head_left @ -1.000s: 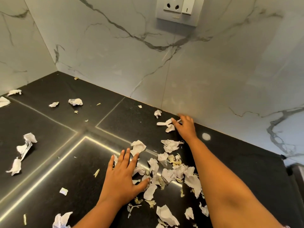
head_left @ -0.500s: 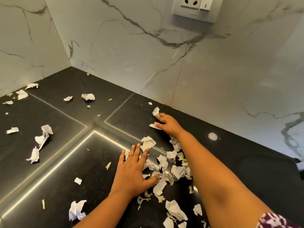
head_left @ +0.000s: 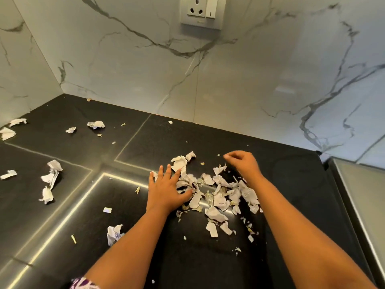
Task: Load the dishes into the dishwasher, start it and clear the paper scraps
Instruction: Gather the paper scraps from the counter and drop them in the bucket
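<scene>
A heap of torn white paper scraps (head_left: 218, 192) lies on the black countertop (head_left: 208, 257) between my two hands. My left hand (head_left: 166, 190) rests flat on the left side of the heap, fingers spread, palm down on the scraps. My right hand (head_left: 242, 163) is at the heap's far right edge with its fingers curled down; whether it holds a scrap is hidden. More scraps lie apart: a crumpled piece (head_left: 114, 233) near my left forearm, a string of pieces (head_left: 50, 180) at the left, and small ones (head_left: 95, 124) near the back corner.
White marble-look walls meet in a corner at the back left. A wall socket (head_left: 201, 12) sits high on the back wall. A steel-coloured surface (head_left: 362, 197) borders the countertop on the right. Pale seam lines cross the countertop.
My right hand has swept scraps from beside the wall back toward me and to the right, bunching the heap. My left hand stays flat on the heap's left side. The view shifted right.
</scene>
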